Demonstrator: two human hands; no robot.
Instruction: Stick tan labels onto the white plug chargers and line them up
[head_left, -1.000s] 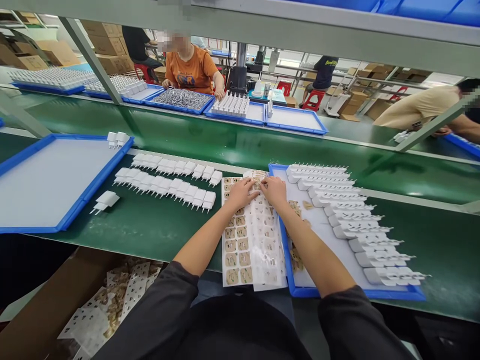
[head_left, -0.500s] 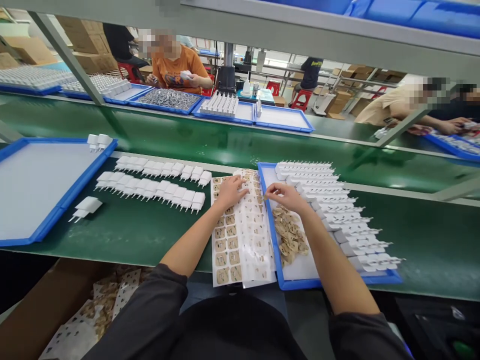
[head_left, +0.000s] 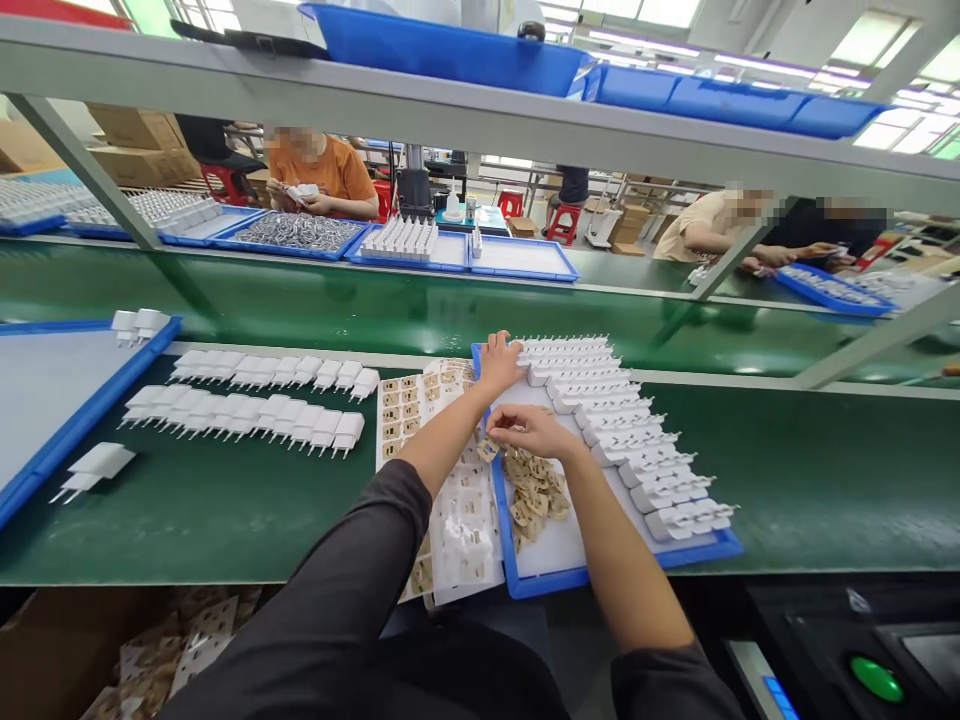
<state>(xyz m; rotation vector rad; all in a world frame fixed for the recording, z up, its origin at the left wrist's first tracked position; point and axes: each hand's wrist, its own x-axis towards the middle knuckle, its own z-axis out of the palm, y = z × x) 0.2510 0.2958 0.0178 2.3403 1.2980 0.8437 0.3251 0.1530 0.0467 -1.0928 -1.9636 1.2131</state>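
Note:
My right hand (head_left: 532, 430) is pinched on a small tan sticker (head_left: 488, 450) above the left rim of a blue-edged tray (head_left: 551, 581). Beyond it, my left hand (head_left: 501, 362) reaches over the tray's far left corner with its fingers apart. Its fingertips are beside the back rows of white plug adapters (head_left: 570, 352); whether they touch one I cannot tell. A pile of tan stickers (head_left: 536, 495) lies in the tray below my right hand. Left of the tray are sticker sheets (head_left: 465, 520), partly covered by my left forearm.
Two rows of white adapters (head_left: 232, 410) stand on the green bench (head_left: 247, 520), with a single adapter (head_left: 97, 462) nearer me. Another blue-edged tray (head_left: 60, 405) is at the left. A shelf beam (head_left: 450, 120) crosses overhead. Co-workers sit across the line.
My left hand has left the sticker sheets and moved right to the adapters in the tray. My right hand now holds a sticker over the tray's left rim. The view has tilted up.

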